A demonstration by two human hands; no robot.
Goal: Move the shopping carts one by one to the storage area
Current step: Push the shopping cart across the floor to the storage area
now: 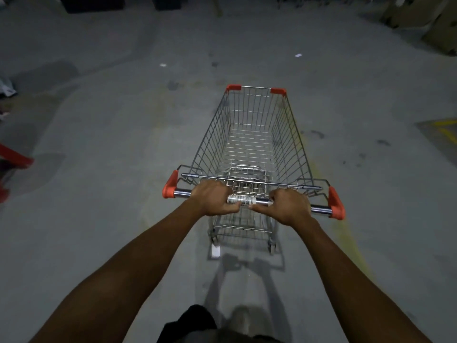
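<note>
While both arms reach forward, the left hand point(214, 199) and the right hand point(288, 205) curl their fingers round the handle bar point(247, 200) of a wire shopping cart point(252, 137), close together near its middle; the cart stands on a grey concrete floor point(111, 115), its basket bare; red plastic caps point(169, 185) mark the handle ends; cardboard boxes point(425, 18) sit far right.

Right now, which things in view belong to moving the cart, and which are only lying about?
For the job: shopping cart, empty; its handle; left hand and right hand, both gripping the handle.
Lying about: cardboard boxes, far right; white scraps ahead; red object at the left edge, too blurred to name.
</note>
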